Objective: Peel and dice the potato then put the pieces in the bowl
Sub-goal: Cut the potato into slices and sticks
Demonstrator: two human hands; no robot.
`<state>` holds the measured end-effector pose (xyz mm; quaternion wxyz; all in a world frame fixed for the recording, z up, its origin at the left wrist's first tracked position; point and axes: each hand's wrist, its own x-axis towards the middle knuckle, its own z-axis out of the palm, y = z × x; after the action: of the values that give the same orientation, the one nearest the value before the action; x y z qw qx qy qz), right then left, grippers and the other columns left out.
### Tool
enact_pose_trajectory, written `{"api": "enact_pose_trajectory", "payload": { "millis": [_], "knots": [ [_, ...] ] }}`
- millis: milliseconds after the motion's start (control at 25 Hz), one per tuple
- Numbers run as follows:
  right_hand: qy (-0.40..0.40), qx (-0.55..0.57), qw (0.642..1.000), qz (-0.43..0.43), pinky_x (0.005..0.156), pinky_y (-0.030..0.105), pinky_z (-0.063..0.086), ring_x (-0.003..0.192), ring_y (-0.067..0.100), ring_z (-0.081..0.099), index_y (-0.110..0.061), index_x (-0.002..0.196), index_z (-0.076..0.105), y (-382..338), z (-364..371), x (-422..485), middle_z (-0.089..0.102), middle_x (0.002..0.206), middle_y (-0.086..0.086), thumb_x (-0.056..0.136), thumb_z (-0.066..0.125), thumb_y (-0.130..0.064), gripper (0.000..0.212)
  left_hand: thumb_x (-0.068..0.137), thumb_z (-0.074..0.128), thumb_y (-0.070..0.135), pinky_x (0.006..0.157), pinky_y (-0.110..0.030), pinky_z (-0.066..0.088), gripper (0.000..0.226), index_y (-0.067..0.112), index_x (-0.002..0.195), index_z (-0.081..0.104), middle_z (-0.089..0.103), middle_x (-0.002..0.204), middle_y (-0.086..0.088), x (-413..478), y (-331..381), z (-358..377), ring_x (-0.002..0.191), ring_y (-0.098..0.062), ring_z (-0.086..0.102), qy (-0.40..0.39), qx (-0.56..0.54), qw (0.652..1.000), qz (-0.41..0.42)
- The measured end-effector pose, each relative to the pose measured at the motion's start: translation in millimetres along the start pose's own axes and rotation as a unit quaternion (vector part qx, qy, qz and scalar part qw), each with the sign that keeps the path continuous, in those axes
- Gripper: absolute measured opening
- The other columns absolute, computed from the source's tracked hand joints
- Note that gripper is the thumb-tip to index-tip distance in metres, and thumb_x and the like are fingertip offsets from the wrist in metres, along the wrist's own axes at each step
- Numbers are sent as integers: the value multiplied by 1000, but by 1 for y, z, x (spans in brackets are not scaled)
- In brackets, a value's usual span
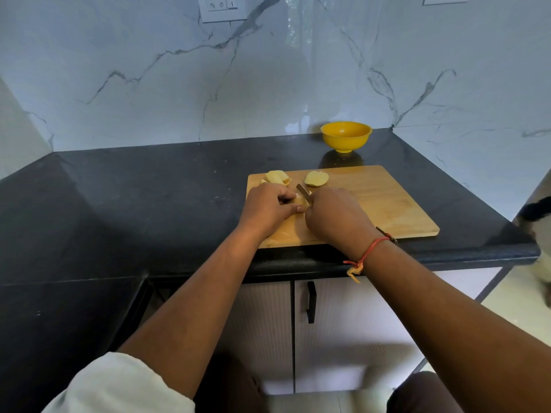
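Note:
A wooden cutting board [381, 204] lies on the black counter. My left hand [268, 208] holds a pale peeled potato piece [299, 201] down on the board, fingers curled over it. My right hand [335, 214] grips a knife [303, 190]; its blade sticks out between the hands and rests on that piece, and the handle is hidden in my fist. Cut potato slices [278, 177] lie at the board's far left corner, and a potato half [316, 178] lies just right of them. The yellow bowl [346, 136] stands behind the board, near the wall.
The black counter [149, 198] runs left and wraps toward me on the left side. A marble wall stands behind it. The counter's front edge lies just below the board, with cabinet doors and a black handle [311, 302] beneath. A dark and white shape [539, 216] shows at the right edge.

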<state>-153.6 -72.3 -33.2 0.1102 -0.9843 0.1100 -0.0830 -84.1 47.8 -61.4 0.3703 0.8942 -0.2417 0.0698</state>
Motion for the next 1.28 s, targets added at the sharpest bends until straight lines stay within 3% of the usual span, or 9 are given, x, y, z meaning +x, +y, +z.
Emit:
{"api": "enact_pose_trajectory", "payload": {
  "millis": [160,280,360,480,640,880,1080,1280],
  "knots": [
    [-7,19,1000,0,72,27,43,79,16,54,-9,103,65,-1,-7,-11,52,76,1,102,50,-19,18,83,79,27,85,-20,44,33,13,113,74,73,111,-2,1,1,3,102,-10,64,5,9,1000,0],
    [-31,12,999,-2,88,31,52,96,20,62,-7,109,66,0,-9,-27,64,101,8,103,50,-16,20,82,79,29,86,-20,44,36,14,114,73,73,113,-1,2,-1,4,103,-11,64,6,18,1000,0],
    [-42,15,999,-6,89,31,52,97,21,62,-8,112,66,5,-7,-36,65,104,9,103,49,-18,22,82,80,30,88,-22,46,37,14,115,73,73,113,-1,2,-1,4,104,-11,64,5,21,1000,-3],
    [-71,-2,997,-11,87,33,54,96,21,62,-13,119,64,10,-6,-43,64,103,7,102,50,-22,23,82,80,30,88,-22,48,37,15,115,73,73,113,-1,3,-1,3,103,-11,64,4,21,1000,-8],
    [-46,-23,998,-32,70,30,48,82,18,55,-19,125,58,19,5,-56,56,90,2,101,51,-22,25,82,79,32,92,-27,50,38,17,117,72,72,115,2,4,-2,3,105,-10,64,-6,24,999,-21],
    [-3,-39,997,-59,76,36,55,87,21,62,-24,149,37,34,6,-71,58,97,2,103,44,-18,47,82,79,33,91,-22,47,40,18,119,71,71,117,3,3,-1,1,106,-8,63,-11,22,999,-27],
    [3,-29,998,-63,70,32,52,78,18,57,-25,137,48,35,-4,-75,52,86,-1,104,37,-24,34,82,79,32,93,-23,48,41,18,120,71,71,118,3,1,0,0,107,-8,63,-7,16,1000,-25],
    [46,14,997,-54,66,27,49,67,11,51,-25,136,55,29,-17,-66,53,80,-2,104,40,-29,36,83,79,32,89,-19,45,41,19,120,71,71,119,4,0,-1,-1,107,-8,63,-9,1,999,-32]
  ]
}}
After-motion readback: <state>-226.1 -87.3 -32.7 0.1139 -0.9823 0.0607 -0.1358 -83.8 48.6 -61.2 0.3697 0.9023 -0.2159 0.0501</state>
